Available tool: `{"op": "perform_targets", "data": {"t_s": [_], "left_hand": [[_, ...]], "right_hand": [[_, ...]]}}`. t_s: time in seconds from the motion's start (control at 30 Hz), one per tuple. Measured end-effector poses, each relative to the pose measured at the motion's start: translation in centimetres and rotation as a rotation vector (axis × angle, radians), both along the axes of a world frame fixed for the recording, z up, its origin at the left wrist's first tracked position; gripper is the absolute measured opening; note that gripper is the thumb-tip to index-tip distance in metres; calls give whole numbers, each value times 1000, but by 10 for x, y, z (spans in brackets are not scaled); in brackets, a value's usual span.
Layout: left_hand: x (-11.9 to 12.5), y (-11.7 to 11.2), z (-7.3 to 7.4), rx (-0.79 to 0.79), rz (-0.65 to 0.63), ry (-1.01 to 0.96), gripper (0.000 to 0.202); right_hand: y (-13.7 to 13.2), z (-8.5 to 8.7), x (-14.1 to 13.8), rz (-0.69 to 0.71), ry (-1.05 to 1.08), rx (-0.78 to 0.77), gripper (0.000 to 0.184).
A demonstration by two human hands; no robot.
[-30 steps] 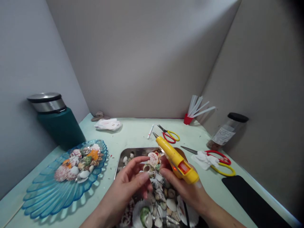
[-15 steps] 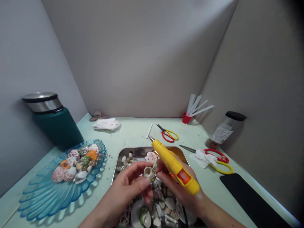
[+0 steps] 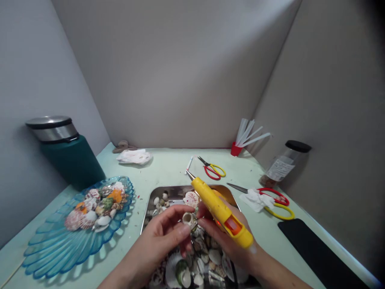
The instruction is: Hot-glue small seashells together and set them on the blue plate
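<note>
Between the thumb and fingers of my left hand (image 3: pixel 168 228) is a small snail shell (image 3: pixel 188 218), its round opening facing me. My right hand (image 3: pixel 228 228) is closed around a yellow hot glue gun (image 3: pixel 219 208), whose metal nozzle points up and to the left. The fingertips of my right hand also meet the shell's right side, where a small greenish piece shows. Both hands are above a metal tray (image 3: pixel 146 210) full of assorted seashells (image 3: pixel 180 273). The palm side of my right hand is hidden behind the glue gun.
At left, a blue shell-shaped dish (image 3: pixel 60 249) bears shells, beside a green bottle (image 3: pixel 72 160). Scissors (image 3: pixel 212 170) lie behind the tray; larger scissors (image 3: pixel 279 200) with tissue (image 3: pixel 255 199) lie right. A red cup (image 3: pixel 235 149) holds glue sticks. A jar (image 3: pixel 281 168) and black phone-like slab (image 3: pixel 319 253) stand right.
Almost nothing differs. The shell has turned slightly in my fingers, and the view has shifted a little.
</note>
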State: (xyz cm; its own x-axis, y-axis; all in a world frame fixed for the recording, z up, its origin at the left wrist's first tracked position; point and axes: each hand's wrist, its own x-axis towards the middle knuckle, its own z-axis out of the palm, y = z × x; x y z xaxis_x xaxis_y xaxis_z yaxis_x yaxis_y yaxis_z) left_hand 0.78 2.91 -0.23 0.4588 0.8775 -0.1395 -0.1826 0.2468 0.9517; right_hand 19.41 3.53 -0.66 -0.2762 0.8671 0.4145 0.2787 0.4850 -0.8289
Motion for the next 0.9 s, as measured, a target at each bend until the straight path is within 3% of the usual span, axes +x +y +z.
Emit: {"op": "perform_targets", "data": {"t_s": [0.43, 0.67, 0.9], "left_hand": [[1, 4, -5, 17, 53, 50, 38], [1, 2, -2, 19, 12, 63, 35], [1, 1, -2, -22, 50, -40, 33]], "right_hand": [[2, 1, 0, 8, -14, 15, 7], [2, -3, -1, 13, 24, -9, 7], [0, 2, 1, -11, 9, 49, 10]]}}
